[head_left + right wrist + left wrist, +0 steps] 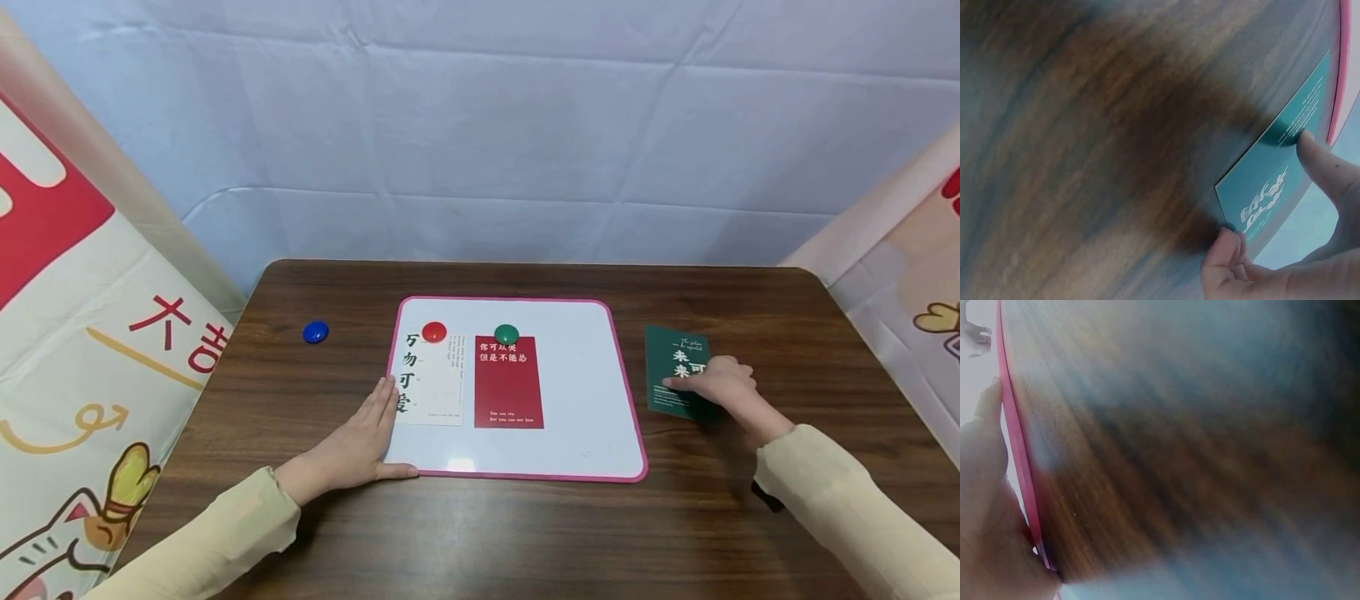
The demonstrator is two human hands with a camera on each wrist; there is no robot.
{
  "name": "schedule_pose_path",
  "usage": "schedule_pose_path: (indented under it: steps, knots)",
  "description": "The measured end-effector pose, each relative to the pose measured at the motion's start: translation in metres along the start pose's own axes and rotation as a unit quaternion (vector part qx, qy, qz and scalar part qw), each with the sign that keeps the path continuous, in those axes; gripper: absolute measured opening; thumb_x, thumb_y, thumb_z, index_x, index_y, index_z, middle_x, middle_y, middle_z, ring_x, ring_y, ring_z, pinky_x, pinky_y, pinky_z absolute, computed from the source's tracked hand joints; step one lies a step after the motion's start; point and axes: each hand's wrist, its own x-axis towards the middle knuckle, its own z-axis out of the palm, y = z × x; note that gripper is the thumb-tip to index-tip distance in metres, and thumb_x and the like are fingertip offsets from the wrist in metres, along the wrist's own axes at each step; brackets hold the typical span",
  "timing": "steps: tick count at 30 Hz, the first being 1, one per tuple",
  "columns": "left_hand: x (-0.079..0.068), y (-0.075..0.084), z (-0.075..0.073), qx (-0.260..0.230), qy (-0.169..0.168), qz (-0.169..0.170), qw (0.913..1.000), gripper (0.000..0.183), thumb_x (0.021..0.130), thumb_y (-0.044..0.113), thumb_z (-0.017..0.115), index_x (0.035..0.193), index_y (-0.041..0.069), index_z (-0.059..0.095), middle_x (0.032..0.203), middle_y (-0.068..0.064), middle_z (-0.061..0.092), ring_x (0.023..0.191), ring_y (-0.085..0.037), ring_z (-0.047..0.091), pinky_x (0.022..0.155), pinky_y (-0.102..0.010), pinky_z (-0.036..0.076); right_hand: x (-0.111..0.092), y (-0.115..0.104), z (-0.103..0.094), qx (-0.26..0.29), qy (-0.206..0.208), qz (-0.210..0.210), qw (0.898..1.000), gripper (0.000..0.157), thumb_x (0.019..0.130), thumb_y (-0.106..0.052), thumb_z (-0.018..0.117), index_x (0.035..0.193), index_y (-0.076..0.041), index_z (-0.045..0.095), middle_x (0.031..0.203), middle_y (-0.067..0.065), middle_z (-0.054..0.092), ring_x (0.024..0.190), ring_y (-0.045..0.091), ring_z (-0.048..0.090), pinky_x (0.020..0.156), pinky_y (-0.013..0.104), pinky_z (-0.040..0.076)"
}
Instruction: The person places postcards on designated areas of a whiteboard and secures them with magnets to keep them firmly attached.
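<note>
A small whiteboard (pixel 585 392) with a pink rim lies flat on the table. My left hand (pixel 352 442) rests at its lower left corner, fingers straight along the left edge and thumb along the bottom edge. In the left wrist view, the hand (pixel 985 500) lies against the pink rim (pixel 1016 437). To the right of the board is a green card (pixel 675 350) with white lettering. My right hand (pixel 723 383) grips that card, thumb on its face. In the right wrist view, the fingertips (pixel 1225 247) are curled at an edge of the green card (pixel 1254 169).
On the board, a red round magnet (pixel 434 332) sits at the top of a white card (pixel 442 392). Beside it, a green magnet (pixel 506 334) sits at the top of a red card (pixel 508 387). A blue magnet (pixel 316 332) lies on the table (pixel 480 542), left of the board.
</note>
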Motion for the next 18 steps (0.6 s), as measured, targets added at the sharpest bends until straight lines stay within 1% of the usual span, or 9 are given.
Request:
schedule_pose_path:
  steps: [6, 10, 13, 18]
  knots:
    - [0.0, 0.0002, 0.0, 0.001, 0.003, 0.003, 1.0, 0.114, 0.074, 0.078, 0.038, 0.141, -0.01, 0.01, 0.149, -0.025, 0.0, 0.137, -0.034, 0.0, 0.109, -0.042, 0.017, 0.0037, -0.0036, -0.0011, -0.006, -0.004, 0.017, 1.0, 0.097, 0.076, -0.044, 0.066, 0.118, 0.03, 0.021, 0.102, 0.041, 0.032, 0.096, 0.049, 0.031, 0.09, 0.058, 0.03]
    - [-0.0001, 0.0, 0.0008, 0.002, 0.003, 0.003, 1.0, 0.114, 0.074, 0.078, 0.038, 0.142, -0.009, 0.01, 0.149, -0.025, 0.0, 0.137, -0.034, 0.0, 0.109, -0.042, 0.017, 0.0044, -0.0061, -0.003, -0.011, -0.006, 0.017, 1.0, 0.095, 0.075, -0.042, 0.068, 0.118, 0.03, 0.024, 0.1, 0.04, 0.032, 0.096, 0.049, 0.03, 0.088, 0.058, 0.031]
    - [0.0003, -0.0002, 0.001, 0.003, 0.003, 0.003, 1.0, 0.114, 0.074, 0.079, 0.037, 0.142, -0.009, 0.01, 0.149, -0.025, 0.0, 0.137, -0.034, 0.0, 0.109, -0.042, 0.017, 0.0043, -0.0061, -0.0051, -0.01, -0.013, 0.005, 1.0, 0.09, 0.075, -0.04, 0.07, 0.116, 0.029, 0.028, 0.098, 0.038, 0.032, 0.094, 0.048, 0.031, 0.085, 0.056, 0.034]
    - [0.0005, -0.0003, 0.0003, 0.004, 0.001, 0.002, 1.0, 0.114, 0.074, 0.078, 0.038, 0.142, -0.009, 0.01, 0.149, -0.024, 0.0, 0.137, -0.034, 0.0, 0.109, -0.041, 0.017, 0.0065, -0.0037, -0.0089, -0.019, -0.016, -0.028, 0.999, 0.085, 0.074, -0.038, 0.072, 0.112, 0.027, 0.032, 0.094, 0.036, 0.034, 0.09, 0.047, 0.033, 0.08, 0.054, 0.037]
